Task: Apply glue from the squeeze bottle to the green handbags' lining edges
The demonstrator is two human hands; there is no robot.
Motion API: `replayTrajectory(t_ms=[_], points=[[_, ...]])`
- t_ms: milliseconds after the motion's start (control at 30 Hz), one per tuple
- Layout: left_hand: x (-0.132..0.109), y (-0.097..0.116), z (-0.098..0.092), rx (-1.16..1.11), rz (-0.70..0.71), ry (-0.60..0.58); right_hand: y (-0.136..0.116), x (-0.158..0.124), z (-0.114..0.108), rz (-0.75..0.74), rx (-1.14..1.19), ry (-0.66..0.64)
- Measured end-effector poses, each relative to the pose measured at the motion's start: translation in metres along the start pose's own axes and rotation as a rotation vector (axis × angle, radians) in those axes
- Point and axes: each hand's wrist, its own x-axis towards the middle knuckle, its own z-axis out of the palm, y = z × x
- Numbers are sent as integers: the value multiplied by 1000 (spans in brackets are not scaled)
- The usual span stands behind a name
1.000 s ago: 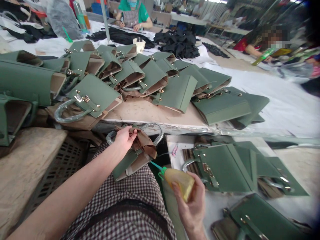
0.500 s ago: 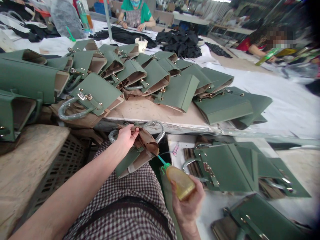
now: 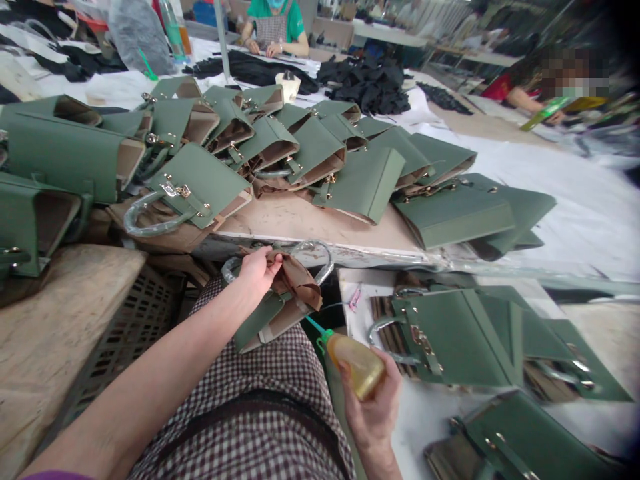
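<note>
Green handbags [image 3: 320, 150] crowd the worktable [image 3: 305, 219]; a co-worker [image 3: 274, 30] is at its far side. Near, the left hand [image 3: 261, 272] pinches brown lining [image 3: 299, 280]; the right hand's [image 3: 377, 403] fingers clamp a bottle [image 3: 357, 363].

The left arm [image 3: 150, 383] is slanting forward and inward, bare along what is showing of the forearm, its wrist lying nearly straight. The left hand [image 3: 259, 272] is pinching, back upward, thumb [image 3: 277, 261] and fingers pressing close. Lower down and nearer the body, well apart from it, the right hand [image 3: 373, 407] is gripping in a wider curl. From where I'm standing, blur is hiding exactly how its digits are folding.
</note>
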Motion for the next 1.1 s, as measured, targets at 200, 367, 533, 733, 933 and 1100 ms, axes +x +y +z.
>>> replayTrajectory(t_ms=[200,367,533,733,933,1100], points=[[1,0,-1,-2,-7,-7,11,8,0,54,56,95],[1,-1,-2,-3,-7,-22,-2,9,1,86,31,160],[0,-1,-2,-6,-3,-24,-8,11,0,252,101,120],[2,-1,-2,-19,-15,-18,2,4,2,295,126,-8],[3,0,-1,-32,-33,-11,-5,-3,6,248,118,-85],[1,0,-2,-34,-38,-19,-9,-9,12,210,122,-129]])
